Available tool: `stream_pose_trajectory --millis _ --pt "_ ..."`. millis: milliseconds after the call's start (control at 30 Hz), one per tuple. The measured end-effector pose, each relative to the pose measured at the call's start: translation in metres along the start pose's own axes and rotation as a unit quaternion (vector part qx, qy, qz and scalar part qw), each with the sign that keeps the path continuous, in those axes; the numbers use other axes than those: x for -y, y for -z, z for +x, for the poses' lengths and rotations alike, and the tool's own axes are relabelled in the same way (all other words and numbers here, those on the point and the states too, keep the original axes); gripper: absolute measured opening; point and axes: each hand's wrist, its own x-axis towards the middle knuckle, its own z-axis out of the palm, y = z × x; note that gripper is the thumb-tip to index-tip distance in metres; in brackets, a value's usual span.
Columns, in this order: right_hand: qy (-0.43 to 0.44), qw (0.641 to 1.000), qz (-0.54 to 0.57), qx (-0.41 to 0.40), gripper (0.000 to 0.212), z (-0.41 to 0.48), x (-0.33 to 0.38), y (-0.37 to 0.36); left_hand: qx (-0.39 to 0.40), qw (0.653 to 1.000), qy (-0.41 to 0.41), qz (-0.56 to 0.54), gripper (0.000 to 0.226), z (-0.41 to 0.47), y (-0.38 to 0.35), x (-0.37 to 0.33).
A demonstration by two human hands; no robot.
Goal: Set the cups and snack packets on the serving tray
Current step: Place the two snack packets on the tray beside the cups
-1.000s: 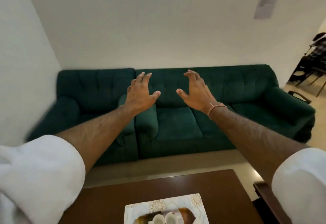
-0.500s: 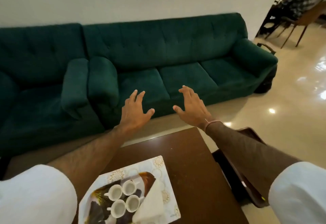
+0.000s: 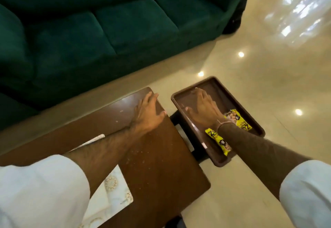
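Head view, looking steeply down: both arms extend forward, each with a white sleeve pushed up toward the elbow.

Left hand (image 3: pixel 148 114): fingers spread, palm down, holding nothing. It lies over the far right corner of the dark wooden table (image 3: pixel 161 165); whether the palm touches the wood cannot be told. Pale crumbs or specks dot the tabletop nearer the wearer than this hand. Under the left forearm, a white placemat with gold floral motifs (image 3: pixel 111 197) lies on the table, mostly covered by the arm and sleeve. No cups are visible on it from this angle.

Right hand (image 3: pixel 202 109): open and flat, fingers extended, gripping nothing. It is positioned over the far half of the brown serving tray (image 3: pixel 222 91), above its bare floor; contact cannot be confirmed. A thin band circles the right wrist.

The serving tray sits just to the right of the table, apart from it, on a dark low support over the glossy cream floor (image 3: pixel 268 66).

Two yellow snack packets are inside the tray. One snack packet (image 3: pixel 239 120) lies immediately right of the right wrist. The second packet (image 3: pixel 217 140) lies left of the forearm, near the tray's left wall.

Beyond both hands stands a dark green sofa (image 3: pixel 107 23).
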Motion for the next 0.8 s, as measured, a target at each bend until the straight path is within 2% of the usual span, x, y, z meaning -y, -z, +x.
stream_pose_trajectory --millis 167,400,567,700,800 --pt "-0.056 0.998 -0.013 0.021 0.070 0.001 -0.100 -0.024 0.078 0.996 -0.036 -0.016 0.071 0.027 -0.096 -0.040" --pt "-0.135 0.989 -0.044 0.037 0.072 -0.001 -0.208 -0.040 0.154 0.985 -0.065 0.048 0.066 0.048 -0.198 -0.083" --pt "-0.214 0.975 -0.049 0.025 0.069 -0.002 -0.254 -0.049 0.208 0.968 -0.087 0.106 0.072 0.059 -0.244 -0.113" --pt "-0.251 0.968 -0.026 0.008 0.065 -0.001 -0.273 -0.057 0.224 0.968 -0.054 0.100 0.091 0.063 -0.265 -0.129" --pt "-0.251 0.968 -0.027 -0.005 0.065 0.002 -0.278 -0.059 0.233 0.969 -0.018 0.084 0.088 0.067 -0.274 -0.135"
